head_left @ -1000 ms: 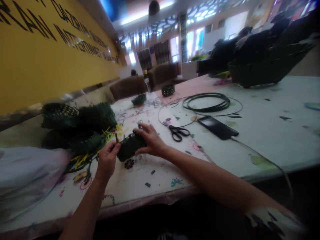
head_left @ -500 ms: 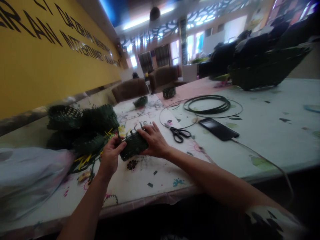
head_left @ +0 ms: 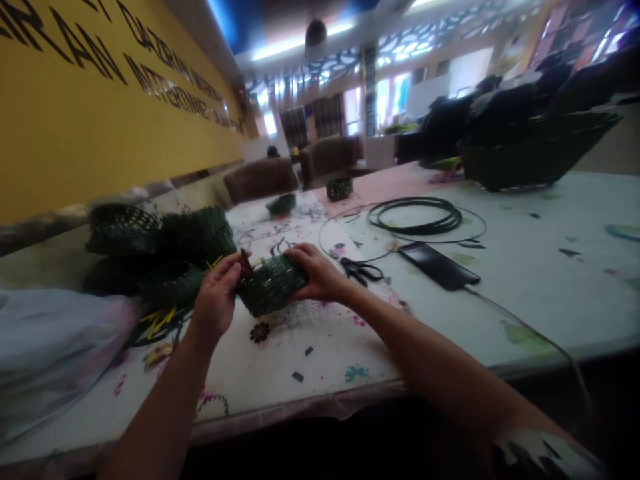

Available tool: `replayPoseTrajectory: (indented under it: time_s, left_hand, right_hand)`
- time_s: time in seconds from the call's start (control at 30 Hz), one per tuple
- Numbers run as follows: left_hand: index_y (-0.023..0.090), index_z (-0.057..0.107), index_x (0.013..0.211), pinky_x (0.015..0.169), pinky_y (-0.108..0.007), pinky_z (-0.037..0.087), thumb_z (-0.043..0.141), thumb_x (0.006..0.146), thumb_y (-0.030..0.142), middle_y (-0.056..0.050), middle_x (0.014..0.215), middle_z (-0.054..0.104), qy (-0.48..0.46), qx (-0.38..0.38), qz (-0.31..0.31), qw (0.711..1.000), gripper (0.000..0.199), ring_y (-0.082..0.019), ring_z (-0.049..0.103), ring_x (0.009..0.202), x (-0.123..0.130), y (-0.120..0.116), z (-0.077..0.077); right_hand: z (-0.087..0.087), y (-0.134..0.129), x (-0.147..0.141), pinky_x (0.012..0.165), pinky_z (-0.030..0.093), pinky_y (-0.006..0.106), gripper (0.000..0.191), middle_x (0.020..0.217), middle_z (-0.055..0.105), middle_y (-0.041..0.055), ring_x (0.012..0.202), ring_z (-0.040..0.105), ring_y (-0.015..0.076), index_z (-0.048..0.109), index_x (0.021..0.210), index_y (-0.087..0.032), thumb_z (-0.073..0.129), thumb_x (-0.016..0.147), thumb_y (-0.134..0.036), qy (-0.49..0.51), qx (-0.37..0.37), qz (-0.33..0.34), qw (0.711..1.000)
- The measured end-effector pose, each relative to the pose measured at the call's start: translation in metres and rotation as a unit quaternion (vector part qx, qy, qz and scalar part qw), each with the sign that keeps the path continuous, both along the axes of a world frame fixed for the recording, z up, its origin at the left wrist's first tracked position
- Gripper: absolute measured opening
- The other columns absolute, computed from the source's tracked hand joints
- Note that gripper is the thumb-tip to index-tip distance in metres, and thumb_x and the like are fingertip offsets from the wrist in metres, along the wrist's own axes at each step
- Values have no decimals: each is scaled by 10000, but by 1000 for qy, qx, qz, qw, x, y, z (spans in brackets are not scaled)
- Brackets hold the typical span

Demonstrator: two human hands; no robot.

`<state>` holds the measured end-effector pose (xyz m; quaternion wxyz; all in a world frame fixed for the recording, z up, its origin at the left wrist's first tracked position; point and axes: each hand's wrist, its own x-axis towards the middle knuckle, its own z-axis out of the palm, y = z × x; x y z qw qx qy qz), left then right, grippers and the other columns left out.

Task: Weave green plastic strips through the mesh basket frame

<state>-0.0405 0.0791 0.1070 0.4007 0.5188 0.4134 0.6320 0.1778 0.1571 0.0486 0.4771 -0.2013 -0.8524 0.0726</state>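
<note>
Between my hands is a small dark green woven basket [head_left: 273,285], held just above the table, with loose strip ends standing up along its far rim. My right hand [head_left: 317,272] grips the basket's right side, thumb low on the near wall and fingers over the top. At the upper left edge, my left hand [head_left: 220,290] pinches a green strip [head_left: 245,260] that sticks up from the rim. Black-handled scissors [head_left: 363,269] lie beyond my right wrist.
Several woven green baskets [head_left: 195,233] are heaped at left, behind a whitish plastic bag [head_left: 55,353]. A coil of green strip [head_left: 420,215] and a phone [head_left: 440,265] with a cable lie at right. A large woven basket [head_left: 530,150] stands at far right; small baskets [head_left: 339,189] sit farther back.
The basket has turned so more of its near wall shows. My left hand has shifted from the basket's left side to the strip at its upper edge. My right hand keeps its grip.
</note>
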Motion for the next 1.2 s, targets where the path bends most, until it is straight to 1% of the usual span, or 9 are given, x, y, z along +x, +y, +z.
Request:
replayPoseTrajectory:
  time_s: [0.17,0.33,0.43,0.57,0.7,0.8,0.87,1.0,1.2]
  left_hand:
    - [168,748,990,829,-291,457,841,664,390,-50,964,726,15,-14,8,1000,405,-161,608,855,-6,-1,1]
    - [169,712,897,789,-261,434,818,694,375,-2,848,674,81,12,49,995,308,-134,567,793,-5,-5,-6]
    - [172,692,860,758,-262,424,759,755,379,5,798,645,145,46,108,983,242,-139,548,756,-5,-8,-17]
    - [174,688,894,801,-287,427,676,821,394,-15,845,671,224,41,197,953,232,-176,584,818,-15,-20,-46]
    - [183,681,880,837,-325,416,626,847,425,-27,858,680,277,-23,244,929,251,-207,596,853,-30,-51,-74]
    - [205,686,833,865,-352,391,643,825,408,-27,851,679,336,-9,285,898,208,-224,576,874,-36,-77,-84]
    - [210,685,812,834,-338,400,648,817,394,-18,828,666,333,-3,266,905,188,-212,568,844,-37,-89,-86]
    - [203,693,822,746,-299,417,654,811,410,-6,790,642,243,-66,200,947,211,-182,562,774,-40,-97,-91]
    - [209,670,785,760,-301,427,642,831,369,-11,810,605,238,-68,220,943,169,-179,560,801,-35,-113,-104]
  right_hand:
    - [-2,-1,-1,1006,495,490,861,1247,511,147,1159,520,297,480,1345,-198,851,633,-508,-11,7,-6,1000]
    - [-9,-9,-9,988,492,544,766,1289,479,179,1199,462,343,457,1360,-198,767,731,-507,-31,67,-85,994]
    - [-21,-14,-19,1099,381,608,626,1338,439,186,1290,384,368,462,1349,-203,687,817,-443,-30,107,-127,986]
    - [-42,-22,-36,1182,192,689,537,1383,422,175,1371,322,382,475,1330,-222,664,847,-360,-70,116,-158,978]
    - [-54,-47,-39,1194,225,671,460,1358,478,163,1382,351,352,496,1334,-226,615,897,-303,-151,169,-109,968]
    - [-56,-73,-24,1196,262,651,475,1321,528,169,1365,393,343,485,1385,-201,573,926,-291,-191,200,-63,959]
    - [-54,-88,-11,1179,313,635,498,1310,560,160,1342,438,328,465,1422,-203,555,935,-252,-212,197,-52,956]
    - [-40,-103,6,1129,408,581,449,1406,542,182,1380,436,328,524,1379,-174,545,930,-164,-255,197,-6,947]
    - [-26,-121,5,1088,474,553,342,1333,621,188,1302,521,327,620,1261,-149,533,945,-249,-274,233,49,932]
